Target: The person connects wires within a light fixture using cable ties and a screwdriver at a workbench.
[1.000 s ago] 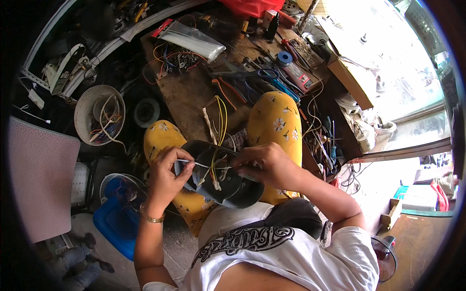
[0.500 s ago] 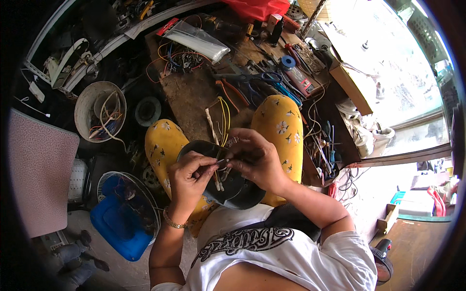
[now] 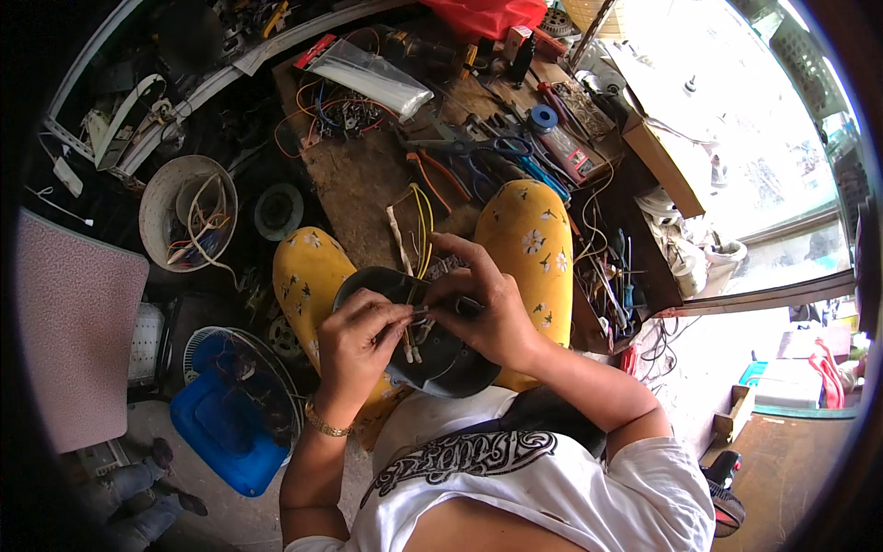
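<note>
I watch the left hand [image 3: 359, 329] pinch a tiny thin piece [image 3: 420, 312] over the dark bowl [image 3: 460, 370] on the lap; the right hand [image 3: 489, 311] pinches it too. Small, slow finger moves should work best, clear of the yellow wires [image 3: 425, 221]. A bucket [image 3: 150, 221] stands left, a worn wooden board [image 3: 354, 179] ahead, a brown box [image 3: 670, 167] right.

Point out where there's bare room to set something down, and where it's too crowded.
Free: the stretch of brown board between the wire pile above, the pliers at right and the left knee below; also the brown table right of the fan. Crowded: the board's upper right, around the scissors and blue spool, and over the black bowl, where both hands are.
</note>
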{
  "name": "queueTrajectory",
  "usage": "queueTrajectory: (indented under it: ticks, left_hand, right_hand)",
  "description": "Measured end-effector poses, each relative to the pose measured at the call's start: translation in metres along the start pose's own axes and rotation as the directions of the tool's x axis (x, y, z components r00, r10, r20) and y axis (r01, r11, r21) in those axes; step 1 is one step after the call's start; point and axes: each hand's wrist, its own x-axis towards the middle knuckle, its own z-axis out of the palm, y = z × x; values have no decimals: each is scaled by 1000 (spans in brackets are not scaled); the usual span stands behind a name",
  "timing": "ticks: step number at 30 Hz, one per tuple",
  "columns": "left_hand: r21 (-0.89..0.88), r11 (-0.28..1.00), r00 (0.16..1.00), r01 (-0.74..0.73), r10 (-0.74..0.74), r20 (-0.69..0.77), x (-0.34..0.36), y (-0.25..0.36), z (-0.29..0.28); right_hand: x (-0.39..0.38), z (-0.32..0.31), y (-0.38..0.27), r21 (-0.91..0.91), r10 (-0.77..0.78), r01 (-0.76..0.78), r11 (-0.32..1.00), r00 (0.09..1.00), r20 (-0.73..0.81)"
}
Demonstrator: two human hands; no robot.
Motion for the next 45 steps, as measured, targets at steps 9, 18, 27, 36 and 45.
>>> queueTrajectory:
  ticks: [9, 18, 27, 36, 45]
  left_hand:
    - [-17, 995, 995, 98, -98, 0, -1, 4, -1]
    - [-30, 998, 998, 50, -49, 39, 6, 7, 0]
    - [-128, 989, 997, 78, -74, 33, 8, -6, 7]
    - [-27, 971, 947, 238, -225, 230, 3, -19, -2]
    - [168, 969, 956, 183, -216, 200, -1, -15, -1]
  right_hand:
    - [-2, -4, 1, 17, 26, -26, 1000, 1000, 4]
    - [3, -2, -5, 48, 100, -102, 994, 994, 41]
    - [6, -3, 12, -197, -166, 186, 963, 980, 112]
    - [-5, -23, 1, -178, -32, 38, 983, 999, 36]
    - [-13, -28, 5, 606, 203, -184, 774, 978, 37]
